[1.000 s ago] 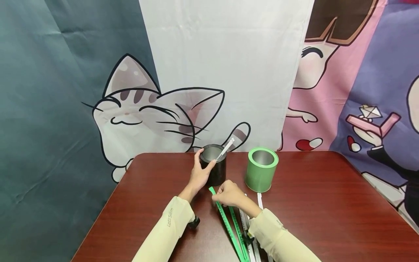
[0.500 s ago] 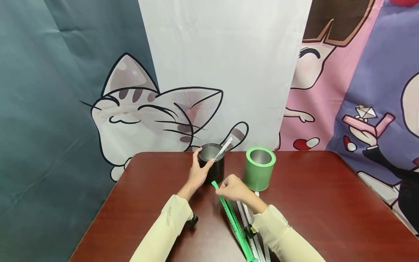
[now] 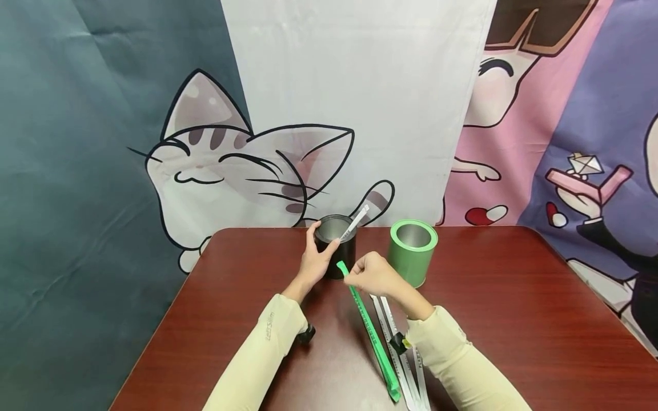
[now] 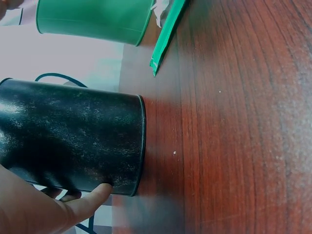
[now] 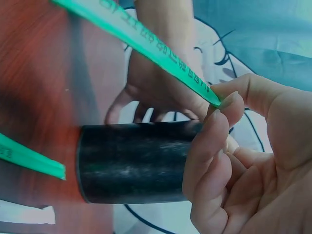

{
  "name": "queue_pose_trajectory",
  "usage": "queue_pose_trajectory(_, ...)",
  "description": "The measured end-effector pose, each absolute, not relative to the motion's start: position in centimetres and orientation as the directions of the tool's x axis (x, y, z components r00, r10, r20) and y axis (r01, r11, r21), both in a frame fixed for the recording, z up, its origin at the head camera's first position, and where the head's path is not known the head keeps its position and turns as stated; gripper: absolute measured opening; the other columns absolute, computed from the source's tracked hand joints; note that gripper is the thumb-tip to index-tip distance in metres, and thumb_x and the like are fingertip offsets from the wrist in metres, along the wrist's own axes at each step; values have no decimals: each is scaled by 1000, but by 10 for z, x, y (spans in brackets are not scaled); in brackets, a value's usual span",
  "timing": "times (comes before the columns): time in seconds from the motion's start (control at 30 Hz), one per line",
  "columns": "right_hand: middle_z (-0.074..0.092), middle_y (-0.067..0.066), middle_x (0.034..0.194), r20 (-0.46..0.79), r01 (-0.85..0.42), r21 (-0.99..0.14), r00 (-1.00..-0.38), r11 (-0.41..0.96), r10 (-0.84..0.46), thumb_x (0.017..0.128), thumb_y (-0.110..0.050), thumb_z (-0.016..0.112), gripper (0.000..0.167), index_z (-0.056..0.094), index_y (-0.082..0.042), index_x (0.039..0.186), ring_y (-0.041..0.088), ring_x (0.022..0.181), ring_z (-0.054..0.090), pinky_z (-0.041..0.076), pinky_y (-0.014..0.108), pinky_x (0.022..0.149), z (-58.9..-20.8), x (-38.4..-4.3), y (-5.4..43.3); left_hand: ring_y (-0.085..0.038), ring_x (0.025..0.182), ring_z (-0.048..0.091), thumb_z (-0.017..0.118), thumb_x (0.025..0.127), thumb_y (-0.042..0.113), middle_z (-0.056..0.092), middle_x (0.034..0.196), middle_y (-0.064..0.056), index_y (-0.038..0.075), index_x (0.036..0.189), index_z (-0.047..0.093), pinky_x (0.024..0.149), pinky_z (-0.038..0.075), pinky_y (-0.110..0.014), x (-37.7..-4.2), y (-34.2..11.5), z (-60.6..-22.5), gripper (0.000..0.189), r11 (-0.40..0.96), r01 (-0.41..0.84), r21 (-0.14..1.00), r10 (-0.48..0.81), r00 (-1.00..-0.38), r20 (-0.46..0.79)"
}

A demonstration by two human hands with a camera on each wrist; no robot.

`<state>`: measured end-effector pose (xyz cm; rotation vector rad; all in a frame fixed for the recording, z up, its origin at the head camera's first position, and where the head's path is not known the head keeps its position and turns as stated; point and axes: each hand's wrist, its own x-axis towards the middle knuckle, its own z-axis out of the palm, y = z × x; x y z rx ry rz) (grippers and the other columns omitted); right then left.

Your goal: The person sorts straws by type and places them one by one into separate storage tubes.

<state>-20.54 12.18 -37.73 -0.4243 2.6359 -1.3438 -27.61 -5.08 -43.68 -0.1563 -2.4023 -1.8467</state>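
My left hand grips the side of a black can, thumb in front and fingers round the far left side. A white paper-wrapped straw leans inside the can, its top above the rim. My right hand pinches one end of a green paper-wrapped straw between thumb and fingertips. This straw slants down toward the near side of the table in the head view. Another green wrapped straw shows below it in the right wrist view. The left hand also appears there, behind the held straw.
A green can stands upright right of the black one, near the table's far edge. Several white wrapped straws lie on the red-brown table, partly beneath the right forearm. A cartoon-printed curtain hangs behind.
My right hand has moved up and slightly right with the green straw, whose near end has come into the head view. The left hand keeps its grip on the black can.
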Motion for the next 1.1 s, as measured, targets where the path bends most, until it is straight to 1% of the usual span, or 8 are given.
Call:
queue_pose_trajectory(0.17,64,9,57,6,-177,-830,-951,528,-309,80,-10,67,16,68,-7,63,11,48,55,47,28,51,-365,-203,122,-32,124,52,66,93,46,51,143,-10,38,150,28,102,36,-51,-278,-52,-434,69,254,164,953,15,-986,165)
queue_pose_trajectory(0.33,64,13,58,29,-191,-844,-949,502,-313,81,-9,68,16,69,-6,65,12,46,52,46,27,48,-355,-200,122,-33,125,51,66,94,45,50,144,-10,39,150,28,103,35,-52,-278,-54,-434,68,252,168,953,17,-985,169)
queue_pose_trajectory(0.47,62,8,56,53,-208,-841,-950,500,-306,81,-9,70,16,69,-7,65,10,46,49,42,27,48,-347,-198,123,-33,123,52,65,94,45,50,143,-11,38,150,27,102,35,-52,-277,-54,-434,67,251,169,953,22,-985,169)
queue_pose_trajectory(0.6,58,-1,52,92,-234,-834,-952,500,-293,81,-8,71,15,67,-6,66,10,47,47,39,26,49,-339,-197,128,-33,122,53,65,94,43,51,143,-11,37,150,28,102,36,-51,-276,-53,-435,68,253,166,953,17,-986,167)
queue_pose_trajectory(0.7,58,-2,53,126,-255,-833,-952,492,-280,81,-7,71,14,66,-5,68,16,50,54,41,27,49,-332,-195,131,-34,123,52,65,94,43,50,144,-12,35,151,28,102,35,-52,-277,-52,-435,68,256,170,952,16,-985,171)
queue_pose_trajectory(0.83,60,2,56,146,-252,-838,-958,485,-246,83,-7,70,14,65,-4,70,21,55,60,44,27,51,-322,-193,135,-35,124,51,65,94,43,49,145,-12,36,150,28,102,35,-53,-277,-52,-436,68,252,169,953,19,-985,169)
queue_pose_trajectory(1.0,61,3,57,175,-252,-848,-963,466,-204,85,-8,71,14,64,-3,74,16,52,59,47,26,53,-311,-191,141,-35,125,50,65,94,44,47,147,-11,36,151,27,102,35,-53,-277,-52,-438,68,251,162,954,22,-987,162)
queue_pose_trajectory(1.1,61,1,56,192,-253,-862,-965,440,-178,87,-9,72,16,63,-1,77,15,51,59,48,26,54,-305,-189,146,-35,126,50,65,94,44,45,149,-11,36,151,27,102,35,-53,-277,-51,-437,68,250,158,955,21,-987,158)
